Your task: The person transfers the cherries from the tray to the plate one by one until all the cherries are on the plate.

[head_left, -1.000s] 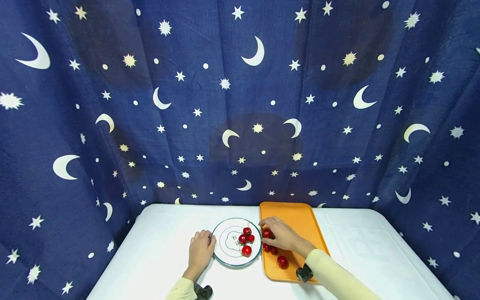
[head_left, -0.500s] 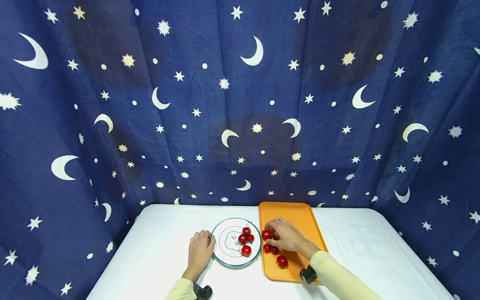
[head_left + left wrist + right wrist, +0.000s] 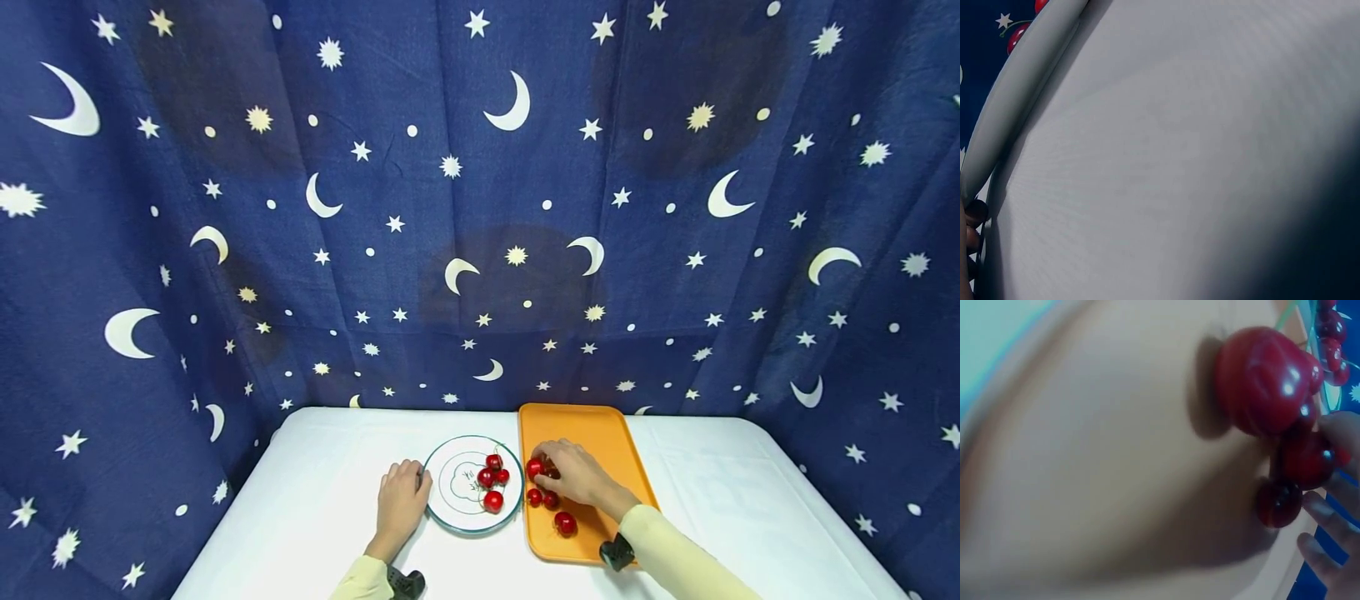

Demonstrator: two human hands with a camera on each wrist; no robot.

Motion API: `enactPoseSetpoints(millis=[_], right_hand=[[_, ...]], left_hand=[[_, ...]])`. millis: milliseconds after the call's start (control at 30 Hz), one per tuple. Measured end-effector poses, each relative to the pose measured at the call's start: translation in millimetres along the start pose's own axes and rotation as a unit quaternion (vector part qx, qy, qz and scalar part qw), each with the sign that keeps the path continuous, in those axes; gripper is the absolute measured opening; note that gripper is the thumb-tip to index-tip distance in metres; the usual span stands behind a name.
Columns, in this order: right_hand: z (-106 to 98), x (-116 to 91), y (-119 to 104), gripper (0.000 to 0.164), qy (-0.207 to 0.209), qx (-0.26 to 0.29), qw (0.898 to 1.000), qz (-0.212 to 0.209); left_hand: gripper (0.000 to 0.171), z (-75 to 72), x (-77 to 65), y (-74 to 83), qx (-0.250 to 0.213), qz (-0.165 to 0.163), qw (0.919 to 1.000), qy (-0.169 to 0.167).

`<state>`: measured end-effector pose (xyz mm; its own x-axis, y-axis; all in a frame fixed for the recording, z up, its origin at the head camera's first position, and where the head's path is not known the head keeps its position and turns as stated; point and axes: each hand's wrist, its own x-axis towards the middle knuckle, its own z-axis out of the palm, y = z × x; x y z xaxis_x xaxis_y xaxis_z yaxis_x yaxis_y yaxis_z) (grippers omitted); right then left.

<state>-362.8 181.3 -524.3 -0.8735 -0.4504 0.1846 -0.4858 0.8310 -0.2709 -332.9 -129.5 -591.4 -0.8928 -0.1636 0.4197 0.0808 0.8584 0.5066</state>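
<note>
My left hand (image 3: 401,502) lies at the left rim of a white plate (image 3: 446,508) with a thin dark-green edge, its thumb against the rim. Several red cherries (image 3: 492,502) sit on the plate's right half. Over an orange tray (image 3: 592,425), my right hand (image 3: 576,477) has thumb and fingertips curled round a red cherry (image 3: 535,469) near the left edge; a darker cherry is half hidden under the fingers. Two small cherries lie just in front, and a larger cherry (image 3: 566,524) lies nearer me. The right wrist view shows clustered cherries (image 3: 1305,459) beside my fingertips.
A white cloth (image 3: 330,467) covers the table. The tray stands right beside the plate, its long side running away from me. Behind the table hangs a dark blue curtain (image 3: 390,275) with moons and stars. A dark wrist device (image 3: 617,551) sits close over the tray's front edge.
My right hand has drawn back to the right from the tray's left edge, and its fingers have curled round a cherry. The left hand and the plate stay in place.
</note>
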Motion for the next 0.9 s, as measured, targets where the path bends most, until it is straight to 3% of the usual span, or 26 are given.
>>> enactPoseSetpoints(millis=[267,567,900], right_hand=[[-7,3,2,0.03,0.044,0.004,0.999,-0.014],[-5,11,-4,0.032,0.023,0.055,0.998,-0.017],[3,20,-20,0.033,0.006,0.031,0.999,-0.043]], left_hand=[[0.016,-0.6,-0.1,0.7,0.001,0.006,0.9999,0.015],[0.017,-2.8,-0.6,2.5,0.003,-0.004,1.0,-0.004],[0.017,-5.7,-1.4,4.0,0.0,-0.001,1.0,-0.005]])
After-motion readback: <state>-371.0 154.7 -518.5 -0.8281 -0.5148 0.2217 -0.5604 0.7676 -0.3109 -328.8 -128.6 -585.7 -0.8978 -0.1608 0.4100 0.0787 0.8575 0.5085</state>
